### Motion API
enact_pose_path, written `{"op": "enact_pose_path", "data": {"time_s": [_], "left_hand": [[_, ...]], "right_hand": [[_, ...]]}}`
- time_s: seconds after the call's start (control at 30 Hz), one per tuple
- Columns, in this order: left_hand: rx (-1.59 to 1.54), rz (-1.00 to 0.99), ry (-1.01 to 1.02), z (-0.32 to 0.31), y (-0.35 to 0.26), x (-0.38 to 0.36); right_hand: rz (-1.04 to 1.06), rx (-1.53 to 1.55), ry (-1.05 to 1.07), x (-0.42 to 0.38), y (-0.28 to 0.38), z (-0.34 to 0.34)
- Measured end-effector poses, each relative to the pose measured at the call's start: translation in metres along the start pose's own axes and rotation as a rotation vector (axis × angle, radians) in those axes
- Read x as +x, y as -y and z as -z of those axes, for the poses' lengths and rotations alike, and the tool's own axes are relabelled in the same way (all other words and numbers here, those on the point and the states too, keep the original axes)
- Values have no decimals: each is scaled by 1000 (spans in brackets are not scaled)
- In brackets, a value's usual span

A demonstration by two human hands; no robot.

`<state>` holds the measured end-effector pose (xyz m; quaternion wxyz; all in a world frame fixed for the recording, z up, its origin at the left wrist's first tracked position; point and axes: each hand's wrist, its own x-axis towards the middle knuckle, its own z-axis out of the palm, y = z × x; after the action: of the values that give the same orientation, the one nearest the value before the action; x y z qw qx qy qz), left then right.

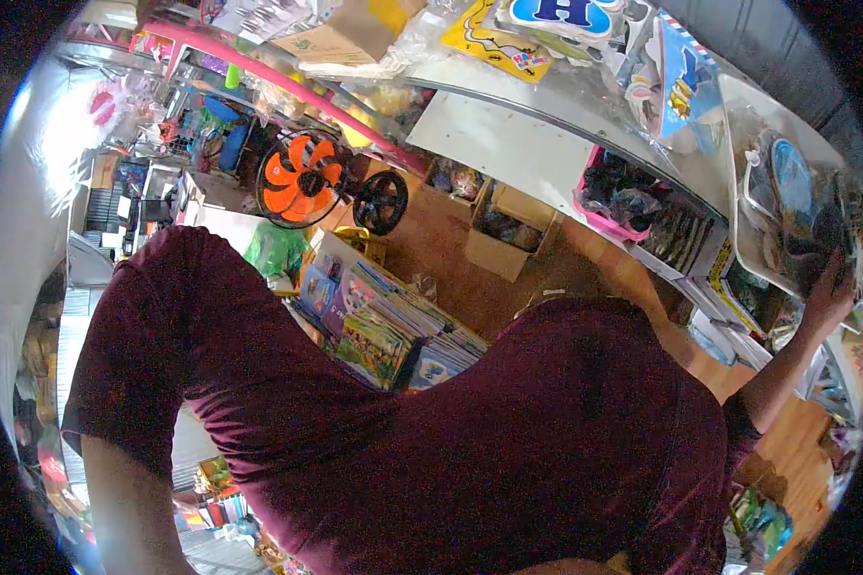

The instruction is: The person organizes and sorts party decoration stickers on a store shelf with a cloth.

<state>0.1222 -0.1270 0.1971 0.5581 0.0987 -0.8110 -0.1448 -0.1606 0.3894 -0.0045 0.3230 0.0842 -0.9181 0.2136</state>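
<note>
Now, white plastic tub [753, 255]: far right, wide and pale-walled, with a light-blue oval piece [789, 171] edged in white and a dark, blurry heap [820, 238] inside.
Right hand [837, 281]: up at the tub's near rim, beside that heap; fingers lost in shadow, so I cannot tell whether they grip anything.
Left hand: out of view, its hold unknown.
Cloud-shaped blue-and-white cutout [571, 28]: top of the counter, one big dark-blue "H".
Flat yellow card [484, 36]: colourful lettering, "HA" readable, the rest too small.
Blue pointed pennant [683, 75]: yellow figure, lettering unreadable.
</note>
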Motion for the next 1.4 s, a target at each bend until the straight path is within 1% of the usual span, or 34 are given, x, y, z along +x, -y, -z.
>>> {"op": "enact_pose_path", "data": {"time_s": [0.03,0.07,0.13,0.23,0.37,0.47,0.57,0.63,0.67,0.73,0.77,0.8,0.87,0.93,1.0,1.07,1.13,1.3,1.4], "left_hand": [[2,-2,3,0,-1,0],[-1,-3,5,0,-1,1],[1,-5,2,0,-3,1],[-2,-7,3,0,-3,2],[-1,-11,2,1,-4,4],[-1,-13,-2,0,-5,5],[-1,-16,-7,-1,-6,5],[-1,-20,-5,-3,-7,6],[0,-17,-8,-3,-6,6],[2,-24,-16,-4,-6,7],[5,-30,-18,-5,-6,7],[4,-36,-25,-5,-6,7],[11,-47,-33,-5,-6,6],[29,-62,-55,-1,-6,5],[35,-70,-73,1,-6,5],[35,-76,-100,3,-7,4],[25,-88,-128,3,-9,3],[6,-146,-218,3,-24,2],[-32,-230,-316,0,-41,4]], "right_hand": [[-1,-47,11,0,-4,-2],[-6,-46,11,0,-5,-3],[61,-45,-49,-1,-7,-4],[62,1,-55,0,-12,-6],[2,-110,-59,0,-7,-5],[7,-82,-37,0,-4,-4],[26,-52,-94,-2,7,-2],[48,134,-103,-3,9,-1],[46,131,-107,-3,12,1],[-77,19,15,-3,17,4],[-84,13,6,-5,13,1],[-128,92,9,-5,7,-5],[-81,321,-139,-11,15,-12],[-52,229,-118,-10,68,20],[-165,148,2,-11,63,19],[-83,213,-115,-11,78,25],[-74,197,-163,-10,89,30],[-181,181,-92,-10,96,39],[-239,194,-67,-11,103,46]]}}
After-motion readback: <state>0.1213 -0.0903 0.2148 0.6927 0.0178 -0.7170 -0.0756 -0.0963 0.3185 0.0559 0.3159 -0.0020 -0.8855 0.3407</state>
